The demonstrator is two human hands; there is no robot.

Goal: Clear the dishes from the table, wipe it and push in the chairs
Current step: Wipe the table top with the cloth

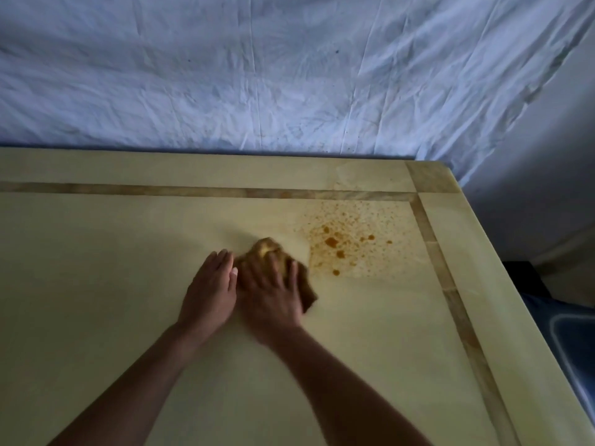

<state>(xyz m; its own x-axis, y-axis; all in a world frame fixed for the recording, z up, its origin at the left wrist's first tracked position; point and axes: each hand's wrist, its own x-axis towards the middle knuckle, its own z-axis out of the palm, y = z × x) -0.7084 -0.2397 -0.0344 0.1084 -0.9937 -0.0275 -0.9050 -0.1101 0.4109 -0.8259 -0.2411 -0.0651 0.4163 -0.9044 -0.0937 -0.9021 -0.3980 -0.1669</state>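
A pale wooden table [96, 252] with a darker inlaid border fills the lower view. A brown crumpled cloth [267, 249] lies on it near the middle. My right hand [270, 294] presses flat on top of the cloth, fingers spread. Beside it, my left hand [209, 291] lies flat on the tabletop, fingertips touching the cloth's left edge. An orange-brown splattered stain [341, 243] marks the table just right of the cloth, towards the far right corner. No dishes or chairs are in view.
A wrinkled white sheet [289, 75] hangs behind the table's far edge. The table's right edge [502, 284] runs diagonally, and beyond it is a dark blue object [566, 333] lower down.
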